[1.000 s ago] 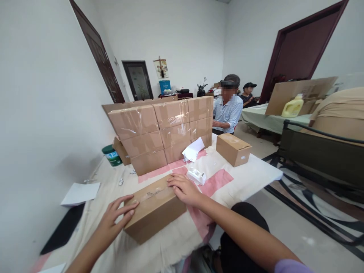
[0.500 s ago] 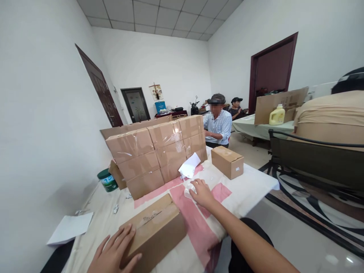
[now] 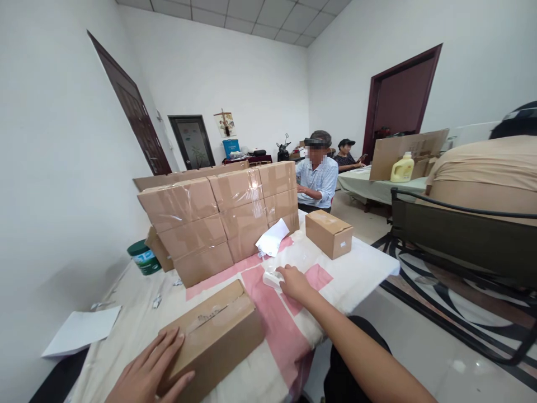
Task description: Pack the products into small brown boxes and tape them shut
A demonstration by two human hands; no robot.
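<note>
A closed cardboard box (image 3: 222, 336), with a clear tape strip and dark print along its top seam, lies before me on the cloth-covered table. My left hand (image 3: 149, 364) is spread on its near left end, fingers flat on top and thumb down by the side; it is open. Beyond the box, my right hand (image 3: 293, 284) has its fingers closed on the edge of a whitish, see-through roll of tape (image 3: 272, 279), low over the pink patch of cloth. The fingertips partly hide the roll.
Taped cartons (image 3: 222, 221) form a stacked wall behind the box. A single carton (image 3: 329, 234) stands at the right, near a crumpled white paper (image 3: 272, 238). A green tub (image 3: 144, 257) and white sheets (image 3: 84, 331) are at the left. A co-worker (image 3: 318, 170) sits beyond.
My right hand has closed on the tape roll, which now looks tilted. The left hand stays on the box. The whole view has shifted slightly.
</note>
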